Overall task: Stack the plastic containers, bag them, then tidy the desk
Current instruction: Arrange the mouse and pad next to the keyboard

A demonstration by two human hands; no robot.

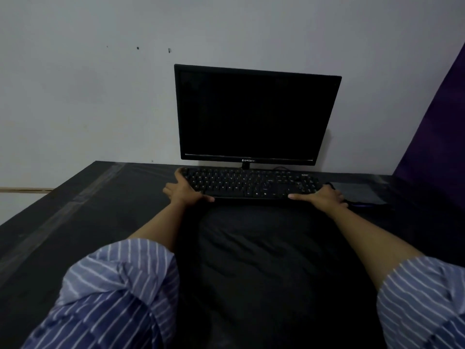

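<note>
Black keyboard (pixel 251 183) is held at both ends on the desk (pixel 75 210): left hand (pixel 185 191) is clamped on its left end, right hand (pixel 324 197) on its right. Beyond the hands a dark monitor (pixel 256 114) is seen. Containers are not visible.
</note>
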